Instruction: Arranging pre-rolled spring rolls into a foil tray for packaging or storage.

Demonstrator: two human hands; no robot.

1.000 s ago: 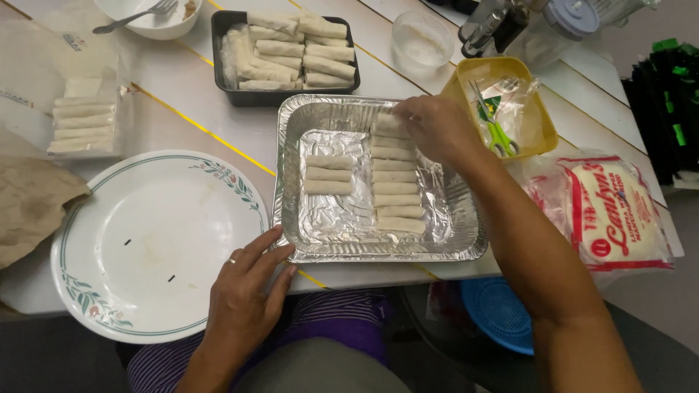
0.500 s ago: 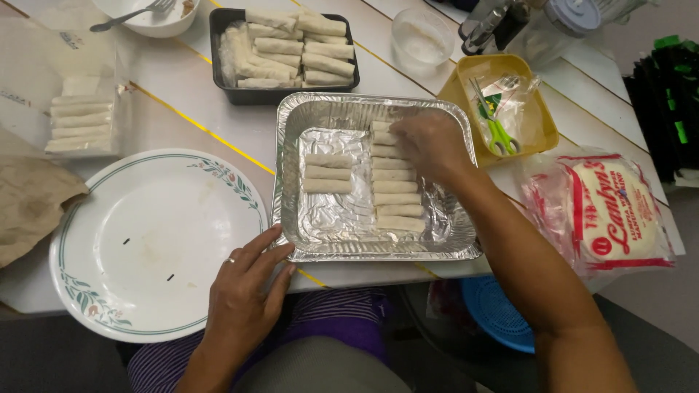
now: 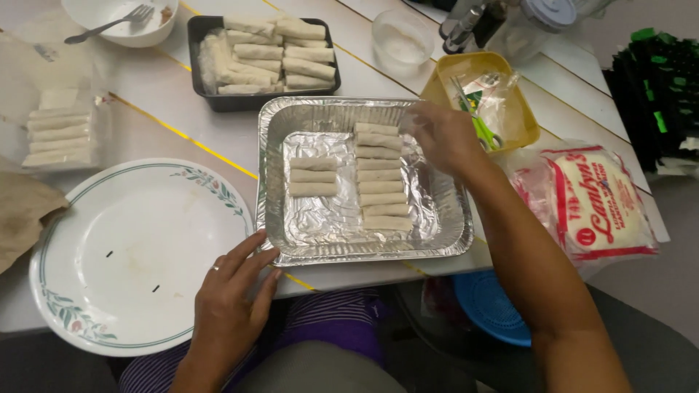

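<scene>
Spring rolls (image 3: 380, 178) are lying in a foil tray (image 3: 271, 182) at the middle of the white counter (image 3: 145, 94), one long column of eight down the centre and a short stack of three (image 3: 313, 176) just to its left.

Starting at the far left, a brown paper bag (image 3: 22, 215) is resting on the counter's edge, and above it a clear packet of pale rolls (image 3: 58, 135) is lying flat. A white bowl (image 3: 109, 18) with a fork (image 3: 109, 25) in it is sitting at the top. Next comes a big white plate (image 3: 131, 247) with a green rim and flower pattern. The left hand (image 3: 229, 302) is lying palm down with fingers spread and loose, gripping nothing, its fingertips touching the plate's edge and the near corner of the foil tray.

Beyond the foil tray, a black tray (image 3: 204, 69) is holding more wrapped rolls. The right hand (image 3: 440, 135) is hovering over the foil tray's right rim, just beside the top of the long column; its fingers are curled slightly, and I cannot tell whether it is holding anything.

Further right, a clear cup (image 3: 400, 36) is standing near a yellow tub (image 3: 524, 120) with green-handled scissors (image 3: 484, 135) inside. A plastic bag of wrappers (image 3: 597, 204) is lying at the far right, and a blue basket (image 3: 495, 306) is showing below the counter edge.
</scene>
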